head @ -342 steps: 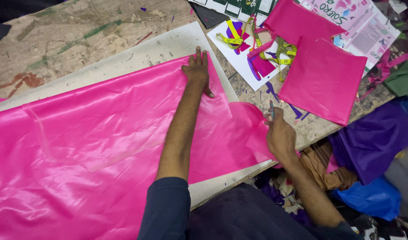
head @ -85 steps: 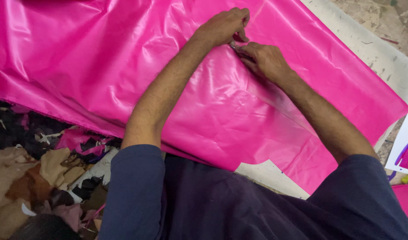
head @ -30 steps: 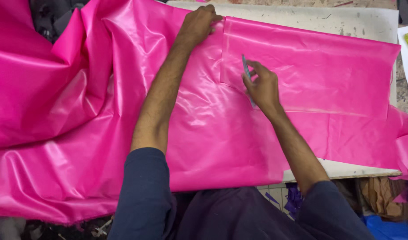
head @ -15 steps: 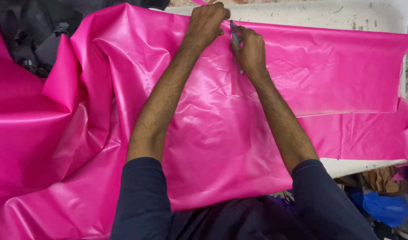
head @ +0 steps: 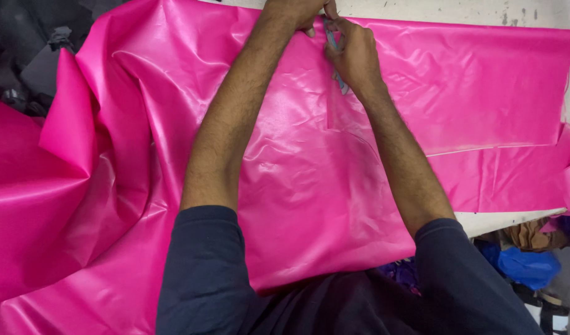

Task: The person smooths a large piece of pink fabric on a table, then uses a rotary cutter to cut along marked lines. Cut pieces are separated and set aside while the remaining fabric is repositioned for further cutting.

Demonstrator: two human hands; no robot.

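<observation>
A large sheet of shiny pink fabric (head: 297, 186) covers the table and spills off to the left in folds. My left hand (head: 297, 9) presses flat on the fabric's far edge at the top of the view, partly cut off by the frame. Right beside it, my right hand (head: 353, 53) grips a small light-blue tool (head: 334, 46), apparently scissors, with its tip against the fabric at the far edge. A thin line runs down the fabric from the tool toward me.
The pale table top (head: 458, 11) shows beyond the fabric's far edge and at the near right (head: 502, 217). Scraps of blue (head: 527, 263), brown and purple cloth lie below the table at the right. Dark cloth is heaped at the upper left (head: 30, 49).
Both hands have moved farther away from me to the fabric's far edge, with the tool travelling up along the line. The view has shifted slightly closer.
</observation>
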